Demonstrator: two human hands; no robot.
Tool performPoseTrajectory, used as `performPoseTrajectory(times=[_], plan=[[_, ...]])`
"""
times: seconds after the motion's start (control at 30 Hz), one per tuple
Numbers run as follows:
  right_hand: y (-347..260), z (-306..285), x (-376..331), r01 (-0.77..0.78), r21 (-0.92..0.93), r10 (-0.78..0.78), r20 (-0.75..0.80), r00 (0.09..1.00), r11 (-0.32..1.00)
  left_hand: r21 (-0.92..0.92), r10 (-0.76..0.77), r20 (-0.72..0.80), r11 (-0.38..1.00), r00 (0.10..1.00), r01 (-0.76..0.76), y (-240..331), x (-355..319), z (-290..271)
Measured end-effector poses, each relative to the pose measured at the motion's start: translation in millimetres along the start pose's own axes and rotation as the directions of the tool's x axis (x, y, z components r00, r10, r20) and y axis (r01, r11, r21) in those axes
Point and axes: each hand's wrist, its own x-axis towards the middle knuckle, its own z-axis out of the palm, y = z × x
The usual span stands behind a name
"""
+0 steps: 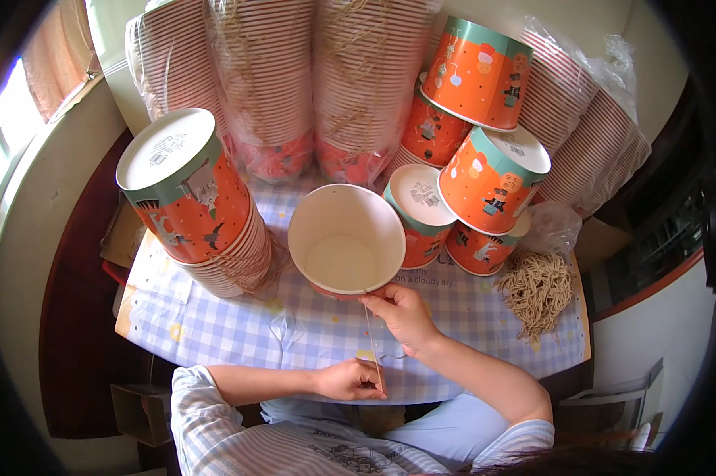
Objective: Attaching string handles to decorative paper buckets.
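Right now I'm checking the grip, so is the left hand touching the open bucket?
Apart. The head view shows a plain stretch of checked tablecloth between the left hand and the open bucket.

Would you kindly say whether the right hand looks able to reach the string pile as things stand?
Probably yes: only tablecloth lies between the right hand and the string pile, and the stacked buckets stand farther back. It would likely first leave the open bucket's rim.
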Motion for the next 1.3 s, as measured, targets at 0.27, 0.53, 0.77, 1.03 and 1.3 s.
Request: performPoseTrajectory(times=[0.27,0.53,0.77,1.03,1.3], plan=[[-2.1,2.5,-4.0,-0.028,0.066,0.030,-0.039,0.999,0.997,0.031,0.096,0.041,0.995,0.995,-0.097,-3.3,1.3,2.1],[-0.9,-15.1,4.1,-0.006,0.120,0.013,-0.060,0.998,0.993,-0.008,-0.008,0.069,1.000,0.998,0.009,3.4,0.3,-0.4],[-21.8,-43.1,-6.3,-0.179,0.296,0.217,-0.099,0.971,0.938,0.059,0.174,0.174,0.981,0.969,-0.187,32.7,2.6,-30.3],[-26.2,-94.3,1.4,-0.129,0.042,0.128,0.019,0.992,0.991,0.489,-0.018,-0.004,0.872,1.000,0.018,73.0,-23.3,-78.3],[-50.0,-119.5,-9.8,0.003,-0.433,-0.007,-0.008,1.000,0.901,0.866,0.012,-0.419,0.307,0.908,0.395,117.5,-52.1,-89.6]])
